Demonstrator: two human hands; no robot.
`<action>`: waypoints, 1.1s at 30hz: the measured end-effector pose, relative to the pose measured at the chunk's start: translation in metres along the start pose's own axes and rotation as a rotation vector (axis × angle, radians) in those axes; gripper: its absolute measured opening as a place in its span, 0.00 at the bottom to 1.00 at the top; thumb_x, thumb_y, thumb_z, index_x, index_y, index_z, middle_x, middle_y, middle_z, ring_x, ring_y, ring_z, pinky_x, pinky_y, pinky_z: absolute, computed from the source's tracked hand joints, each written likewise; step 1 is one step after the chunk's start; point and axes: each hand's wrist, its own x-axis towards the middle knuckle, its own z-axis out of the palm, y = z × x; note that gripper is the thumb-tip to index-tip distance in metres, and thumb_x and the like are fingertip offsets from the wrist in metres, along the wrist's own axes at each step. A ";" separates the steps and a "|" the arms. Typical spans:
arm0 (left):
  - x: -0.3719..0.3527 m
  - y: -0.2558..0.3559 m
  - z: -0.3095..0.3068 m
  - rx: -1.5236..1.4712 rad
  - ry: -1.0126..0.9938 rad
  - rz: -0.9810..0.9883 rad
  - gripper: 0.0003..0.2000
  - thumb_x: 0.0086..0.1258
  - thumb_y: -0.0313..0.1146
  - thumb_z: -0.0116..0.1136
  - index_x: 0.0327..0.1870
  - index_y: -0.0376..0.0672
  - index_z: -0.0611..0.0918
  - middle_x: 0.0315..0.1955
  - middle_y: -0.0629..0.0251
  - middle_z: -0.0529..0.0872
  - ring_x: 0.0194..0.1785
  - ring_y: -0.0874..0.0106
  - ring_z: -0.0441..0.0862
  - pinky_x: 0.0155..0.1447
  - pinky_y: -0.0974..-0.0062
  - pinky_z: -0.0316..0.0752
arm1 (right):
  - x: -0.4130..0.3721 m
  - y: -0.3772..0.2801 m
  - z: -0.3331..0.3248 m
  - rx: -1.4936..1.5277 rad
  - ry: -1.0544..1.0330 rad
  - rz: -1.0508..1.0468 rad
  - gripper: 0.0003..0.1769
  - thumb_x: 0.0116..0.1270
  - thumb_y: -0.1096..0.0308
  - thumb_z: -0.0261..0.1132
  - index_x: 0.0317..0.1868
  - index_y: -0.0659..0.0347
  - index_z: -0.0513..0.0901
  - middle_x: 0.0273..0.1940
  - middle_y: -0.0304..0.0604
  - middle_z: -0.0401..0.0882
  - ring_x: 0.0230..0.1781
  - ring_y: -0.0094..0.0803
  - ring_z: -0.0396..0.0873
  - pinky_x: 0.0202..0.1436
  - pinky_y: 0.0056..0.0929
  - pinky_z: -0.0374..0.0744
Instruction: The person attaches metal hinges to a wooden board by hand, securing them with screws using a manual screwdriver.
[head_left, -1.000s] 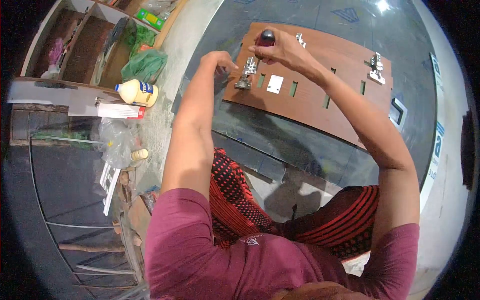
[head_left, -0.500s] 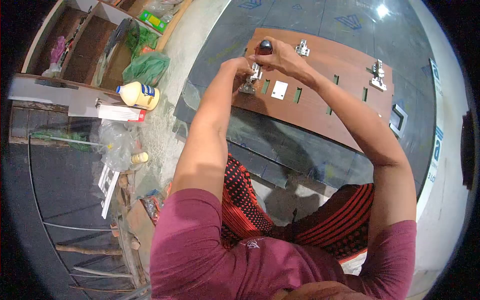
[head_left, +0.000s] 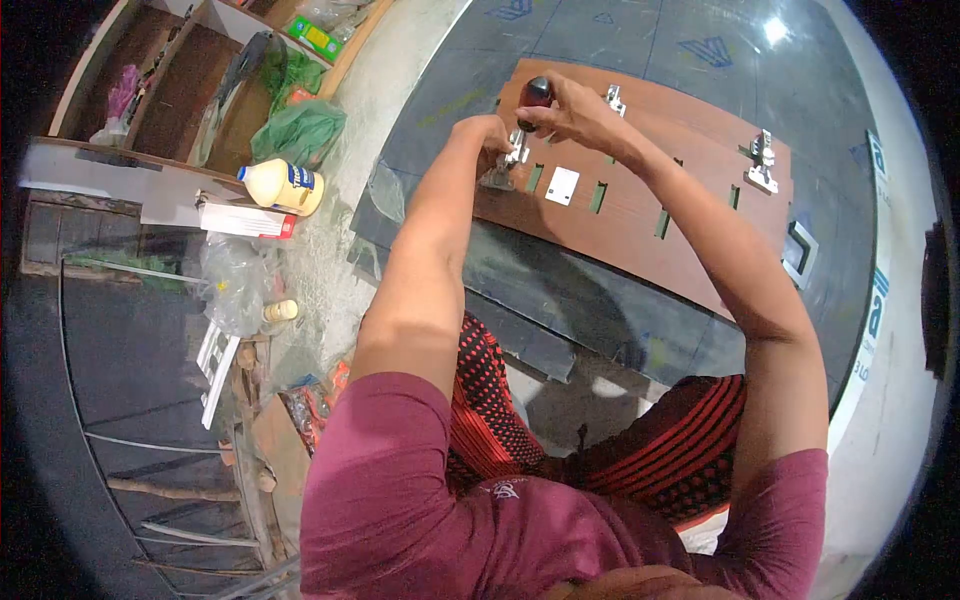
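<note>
A brown wooden panel (head_left: 640,200) with slots lies on a dark sheet-covered surface. My right hand (head_left: 578,112) is wrapped round the dark handle of a screwdriver (head_left: 536,97), which stands upright over a metal hinge (head_left: 517,150) at the panel's left end. Close beside it, my left hand (head_left: 487,134) is closed at the hinge, its fingers partly hidden. A white card (head_left: 562,185) rests on the panel near the hands. Two more metal hinges sit on the panel, one (head_left: 614,100) at its far edge and one (head_left: 763,163) towards the right.
A metal handle (head_left: 798,252) lies right of the panel. To the left are a yellowish bottle (head_left: 283,187), a white box (head_left: 243,220), a plastic bag (head_left: 233,285) and an open wooden cabinet (head_left: 170,100) holding green bags (head_left: 300,133).
The view has shifted slightly. My right hand has turned a little on the screwdriver, whose handle shows more fully now. My left hand stays at the hinge.
</note>
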 end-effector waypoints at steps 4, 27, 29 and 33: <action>-0.006 0.004 -0.003 0.006 0.013 0.015 0.15 0.59 0.43 0.61 0.33 0.38 0.84 0.31 0.59 0.85 0.34 0.65 0.82 0.39 0.65 0.74 | -0.004 -0.019 -0.007 -0.197 0.110 0.200 0.28 0.60 0.51 0.65 0.53 0.61 0.69 0.39 0.44 0.79 0.35 0.29 0.79 0.34 0.24 0.80; 0.002 0.009 -0.007 0.210 0.037 -0.085 0.19 0.57 0.53 0.62 0.37 0.46 0.84 0.37 0.66 0.85 0.37 0.65 0.82 0.43 0.65 0.75 | -0.001 -0.006 -0.026 -0.192 0.148 0.182 0.26 0.62 0.52 0.62 0.50 0.64 0.70 0.38 0.46 0.78 0.35 0.30 0.79 0.35 0.27 0.80; 0.012 0.005 -0.004 0.257 0.012 -0.047 0.18 0.56 0.52 0.63 0.37 0.47 0.84 0.37 0.65 0.85 0.38 0.65 0.82 0.43 0.65 0.75 | -0.007 -0.004 -0.023 -0.091 0.144 0.128 0.25 0.61 0.52 0.62 0.48 0.64 0.71 0.38 0.47 0.78 0.35 0.30 0.79 0.34 0.27 0.79; -0.003 0.007 -0.009 0.124 0.035 -0.075 0.18 0.55 0.53 0.63 0.37 0.48 0.84 0.36 0.65 0.85 0.38 0.66 0.82 0.43 0.66 0.75 | -0.009 -0.009 -0.026 0.059 0.026 0.027 0.28 0.59 0.49 0.63 0.48 0.64 0.71 0.38 0.48 0.79 0.36 0.30 0.79 0.33 0.27 0.79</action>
